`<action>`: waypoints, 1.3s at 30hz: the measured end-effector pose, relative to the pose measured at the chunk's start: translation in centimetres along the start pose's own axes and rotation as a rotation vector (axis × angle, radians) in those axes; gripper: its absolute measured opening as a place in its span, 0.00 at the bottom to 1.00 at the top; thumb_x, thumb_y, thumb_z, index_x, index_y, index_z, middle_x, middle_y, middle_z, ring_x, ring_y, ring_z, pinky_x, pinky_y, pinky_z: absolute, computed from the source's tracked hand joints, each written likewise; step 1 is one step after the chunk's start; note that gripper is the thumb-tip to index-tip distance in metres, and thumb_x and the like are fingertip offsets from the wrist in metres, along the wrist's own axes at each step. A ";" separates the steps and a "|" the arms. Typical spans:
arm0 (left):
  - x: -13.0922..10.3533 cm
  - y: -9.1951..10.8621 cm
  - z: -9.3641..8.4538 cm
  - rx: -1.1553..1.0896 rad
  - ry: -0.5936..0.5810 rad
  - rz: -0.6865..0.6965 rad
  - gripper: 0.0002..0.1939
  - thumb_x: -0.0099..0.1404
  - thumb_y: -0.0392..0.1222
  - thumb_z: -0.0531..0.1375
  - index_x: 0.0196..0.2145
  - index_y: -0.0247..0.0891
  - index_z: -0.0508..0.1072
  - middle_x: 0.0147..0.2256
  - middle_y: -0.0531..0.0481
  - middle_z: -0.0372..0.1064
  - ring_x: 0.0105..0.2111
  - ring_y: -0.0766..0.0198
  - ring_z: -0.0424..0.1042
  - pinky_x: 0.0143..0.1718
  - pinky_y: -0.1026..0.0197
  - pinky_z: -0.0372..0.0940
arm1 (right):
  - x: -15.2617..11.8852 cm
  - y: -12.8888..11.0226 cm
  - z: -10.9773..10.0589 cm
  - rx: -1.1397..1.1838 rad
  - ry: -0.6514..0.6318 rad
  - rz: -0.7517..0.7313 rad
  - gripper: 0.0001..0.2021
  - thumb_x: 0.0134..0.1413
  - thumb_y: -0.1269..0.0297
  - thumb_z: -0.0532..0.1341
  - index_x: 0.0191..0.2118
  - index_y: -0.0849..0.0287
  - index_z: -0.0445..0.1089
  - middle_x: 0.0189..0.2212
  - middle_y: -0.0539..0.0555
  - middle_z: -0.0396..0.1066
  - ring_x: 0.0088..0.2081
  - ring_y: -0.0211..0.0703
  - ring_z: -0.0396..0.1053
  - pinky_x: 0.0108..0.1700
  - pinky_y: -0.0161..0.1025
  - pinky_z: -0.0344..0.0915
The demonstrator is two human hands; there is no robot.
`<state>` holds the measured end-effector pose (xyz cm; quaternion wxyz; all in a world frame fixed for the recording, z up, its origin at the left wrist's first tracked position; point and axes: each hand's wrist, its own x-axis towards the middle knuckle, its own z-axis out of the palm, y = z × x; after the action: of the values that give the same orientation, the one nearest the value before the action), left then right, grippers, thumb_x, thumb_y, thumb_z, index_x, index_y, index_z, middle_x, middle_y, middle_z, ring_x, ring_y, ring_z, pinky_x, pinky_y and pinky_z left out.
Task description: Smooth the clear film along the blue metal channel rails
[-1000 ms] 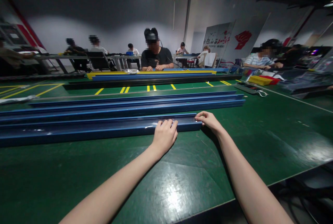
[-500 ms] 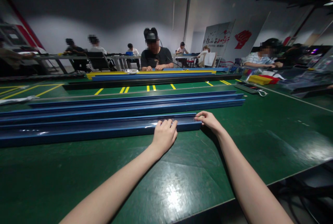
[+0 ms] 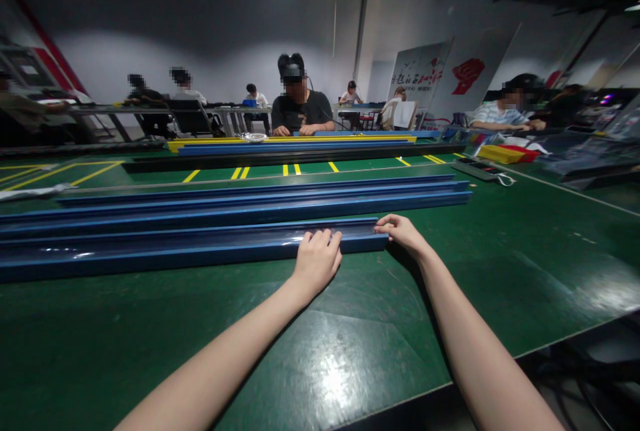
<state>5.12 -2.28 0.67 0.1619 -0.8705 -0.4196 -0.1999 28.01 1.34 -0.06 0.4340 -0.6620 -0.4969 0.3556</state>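
- Green table (image 3: 500,264) fills the foreground; a person (image 3: 313,109) in a black shirt sits across it.
- Blue trough (image 3: 200,251) lies nearest, before other blue troughs (image 3: 240,213).
- Left hand (image 3: 319,259) rests over its near edge, fingers bent side by side; whether they grip, I cannot tell.
- Right hand (image 3: 403,231) holds thumb and forefinger close together at the trough's right end; anything pinched is too small to tell.
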 end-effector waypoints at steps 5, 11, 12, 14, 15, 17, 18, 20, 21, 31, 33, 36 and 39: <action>0.0 -0.1 0.0 -0.001 0.002 0.008 0.14 0.63 0.38 0.47 0.45 0.36 0.64 0.36 0.45 0.66 0.36 0.58 0.64 0.36 0.56 0.53 | -0.1 -0.1 -0.1 -0.002 -0.002 0.000 0.08 0.33 0.68 0.64 0.24 0.60 0.64 0.14 0.45 0.64 0.16 0.29 0.56 0.19 0.29 0.53; 0.0 -0.2 -0.1 0.003 -0.017 0.015 0.14 0.63 0.38 0.47 0.46 0.36 0.64 0.37 0.45 0.66 0.37 0.59 0.64 0.37 0.57 0.53 | -0.3 -0.3 0.0 0.001 -0.011 -0.005 0.08 0.32 0.68 0.64 0.22 0.60 0.63 0.14 0.44 0.62 0.16 0.28 0.56 0.19 0.29 0.53; 0.0 -0.2 -0.1 0.001 -0.023 0.015 0.14 0.63 0.38 0.47 0.46 0.36 0.64 0.37 0.44 0.66 0.37 0.59 0.64 0.37 0.57 0.53 | -0.3 -0.3 0.0 0.002 -0.013 -0.007 0.09 0.32 0.68 0.64 0.22 0.60 0.63 0.13 0.44 0.62 0.16 0.28 0.56 0.19 0.29 0.53; 0.0 -0.2 -0.2 -0.011 -0.031 0.016 0.14 0.63 0.38 0.47 0.45 0.36 0.64 0.37 0.44 0.66 0.37 0.58 0.64 0.36 0.56 0.53 | -0.3 -0.3 0.0 0.002 -0.014 -0.013 0.10 0.31 0.67 0.65 0.21 0.59 0.62 0.13 0.43 0.61 0.16 0.28 0.56 0.19 0.29 0.53; 0.1 -0.2 -0.3 -0.019 -0.033 0.016 0.14 0.63 0.38 0.47 0.45 0.36 0.64 0.37 0.44 0.66 0.37 0.58 0.64 0.36 0.56 0.53 | -0.3 -0.3 0.0 0.001 -0.013 -0.017 0.10 0.30 0.67 0.65 0.21 0.59 0.62 0.12 0.43 0.60 0.15 0.29 0.56 0.19 0.29 0.53; 0.1 -0.3 -0.3 -0.034 -0.039 0.018 0.14 0.63 0.38 0.47 0.45 0.36 0.64 0.37 0.45 0.66 0.37 0.58 0.64 0.37 0.56 0.54 | -0.4 -0.3 0.0 -0.002 -0.010 -0.022 0.11 0.30 0.67 0.66 0.21 0.59 0.62 0.12 0.42 0.59 0.15 0.29 0.56 0.19 0.29 0.52; 0.1 -0.4 -0.4 -0.038 -0.044 0.019 0.14 0.63 0.38 0.47 0.45 0.36 0.64 0.37 0.45 0.66 0.37 0.58 0.64 0.37 0.56 0.54 | -0.4 -0.3 0.0 -0.004 -0.009 -0.025 0.10 0.30 0.67 0.65 0.21 0.59 0.62 0.12 0.42 0.59 0.15 0.29 0.55 0.19 0.29 0.52; 0.2 -0.5 -0.4 -0.040 -0.057 0.018 0.13 0.63 0.39 0.47 0.44 0.36 0.65 0.37 0.46 0.67 0.37 0.59 0.64 0.36 0.56 0.54 | -0.4 -0.2 0.0 -0.007 -0.008 -0.028 0.10 0.31 0.67 0.65 0.21 0.59 0.62 0.11 0.42 0.59 0.15 0.29 0.55 0.19 0.29 0.52; 0.3 -0.5 -0.4 -0.040 -0.064 0.018 0.13 0.63 0.39 0.47 0.43 0.36 0.65 0.37 0.46 0.67 0.37 0.59 0.65 0.36 0.57 0.54 | -0.4 -0.2 0.0 -0.009 -0.008 -0.031 0.10 0.31 0.67 0.65 0.21 0.59 0.62 0.11 0.42 0.59 0.15 0.29 0.56 0.19 0.29 0.52; 0.7 -1.0 -0.9 -0.063 -0.138 0.026 0.12 0.63 0.40 0.47 0.42 0.36 0.65 0.38 0.47 0.68 0.38 0.59 0.66 0.37 0.57 0.56 | -0.2 0.1 0.1 -0.033 0.001 -0.054 0.09 0.33 0.66 0.64 0.20 0.59 0.62 0.12 0.43 0.60 0.16 0.30 0.56 0.20 0.29 0.53; 0.8 -1.3 -1.0 -0.076 -0.163 0.032 0.12 0.63 0.41 0.47 0.41 0.37 0.66 0.38 0.47 0.68 0.38 0.59 0.66 0.38 0.57 0.56 | -0.1 0.2 0.1 -0.038 0.004 -0.054 0.08 0.33 0.65 0.64 0.20 0.59 0.62 0.13 0.44 0.61 0.16 0.30 0.57 0.20 0.30 0.53; 1.0 -1.7 -1.2 -0.099 -0.195 0.047 0.12 0.63 0.42 0.48 0.41 0.37 0.65 0.39 0.47 0.68 0.39 0.58 0.66 0.38 0.57 0.57 | 0.0 0.3 0.1 -0.048 0.011 -0.053 0.08 0.33 0.65 0.64 0.20 0.59 0.63 0.13 0.44 0.63 0.17 0.30 0.57 0.20 0.29 0.53; 1.2 -2.0 -1.4 -0.149 -0.210 0.052 0.12 0.63 0.43 0.49 0.42 0.38 0.64 0.39 0.47 0.67 0.40 0.59 0.66 0.40 0.58 0.58 | 0.1 0.4 0.1 -0.053 0.017 -0.051 0.08 0.33 0.65 0.64 0.20 0.59 0.63 0.14 0.45 0.64 0.17 0.30 0.57 0.21 0.29 0.53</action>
<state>3.88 -0.95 2.68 0.0570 -0.9068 -0.3955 -0.1341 28.05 1.43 -0.50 0.4293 -0.6635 -0.5193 0.3253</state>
